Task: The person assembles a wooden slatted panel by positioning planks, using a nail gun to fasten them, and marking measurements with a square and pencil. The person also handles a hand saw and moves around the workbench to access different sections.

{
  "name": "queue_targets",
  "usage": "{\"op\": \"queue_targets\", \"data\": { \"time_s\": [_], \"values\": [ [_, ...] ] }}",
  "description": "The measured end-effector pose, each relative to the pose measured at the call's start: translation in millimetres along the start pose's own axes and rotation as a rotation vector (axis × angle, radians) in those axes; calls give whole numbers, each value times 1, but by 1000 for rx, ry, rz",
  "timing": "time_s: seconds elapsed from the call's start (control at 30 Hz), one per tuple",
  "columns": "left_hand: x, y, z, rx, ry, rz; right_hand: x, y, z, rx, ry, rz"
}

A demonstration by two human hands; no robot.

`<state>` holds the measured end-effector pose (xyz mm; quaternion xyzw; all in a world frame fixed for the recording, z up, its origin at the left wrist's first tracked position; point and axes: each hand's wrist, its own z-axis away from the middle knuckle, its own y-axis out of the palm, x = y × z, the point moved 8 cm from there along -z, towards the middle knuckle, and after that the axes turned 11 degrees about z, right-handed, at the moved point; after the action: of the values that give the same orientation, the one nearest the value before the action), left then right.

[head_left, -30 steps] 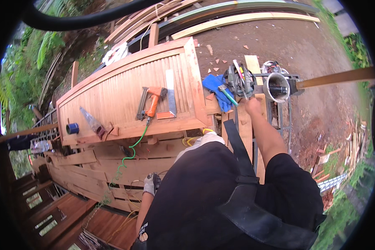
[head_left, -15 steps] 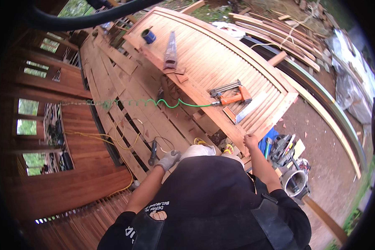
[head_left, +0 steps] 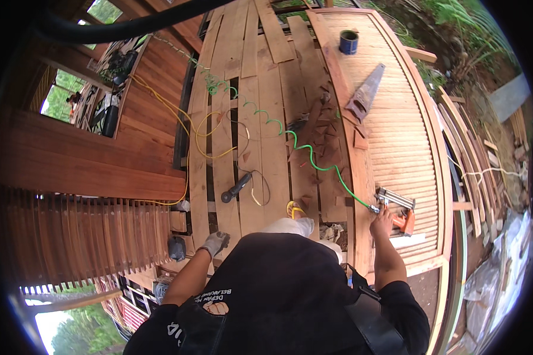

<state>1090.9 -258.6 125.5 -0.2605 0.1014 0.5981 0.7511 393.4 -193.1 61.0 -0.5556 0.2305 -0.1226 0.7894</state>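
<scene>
My right hand [head_left: 381, 223] is closed round the handle of an orange nail gun [head_left: 404, 223], which lies on a pale slatted wooden panel [head_left: 391, 151]. A coiled green air hose [head_left: 321, 167] runs to the gun's rear end. My left hand [head_left: 214, 243], in a grey glove, hangs low over the deck boards with its fingers loosely bent, and nothing shows in it. Near that hand lies a black, grinder-like power tool [head_left: 236, 188] with a cord. A handsaw [head_left: 366, 94] and a blue tin [head_left: 349, 42] rest farther up the panel.
Gaps run between the deck boards [head_left: 251, 118]. Wood offcuts [head_left: 326, 133] lie by the panel's left edge, and a yellow cord [head_left: 177, 115] loops across the deck. A slatted wooden structure [head_left: 89, 234] stands at left. Timber lengths [head_left: 465, 160] and plastic sheeting [head_left: 503, 266] are at right.
The view has turned to the right. My right hand has moved from the panel's near corner onto the nail gun. The gloved left hand still hangs low by my side.
</scene>
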Motion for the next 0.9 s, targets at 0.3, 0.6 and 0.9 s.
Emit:
{"op": "queue_targets", "data": {
  "time_s": [0.3,0.6,0.9],
  "values": [
    [-119,-26,-16,17,111,-86,3,3,-38,156,-93,229],
    [-143,-25,-108,50,241,-203,6,-29,-51,130,71,155],
    [-250,-23,-100,-37,85,-613,-15,-91,-102,108,125,60]
  ]
}}
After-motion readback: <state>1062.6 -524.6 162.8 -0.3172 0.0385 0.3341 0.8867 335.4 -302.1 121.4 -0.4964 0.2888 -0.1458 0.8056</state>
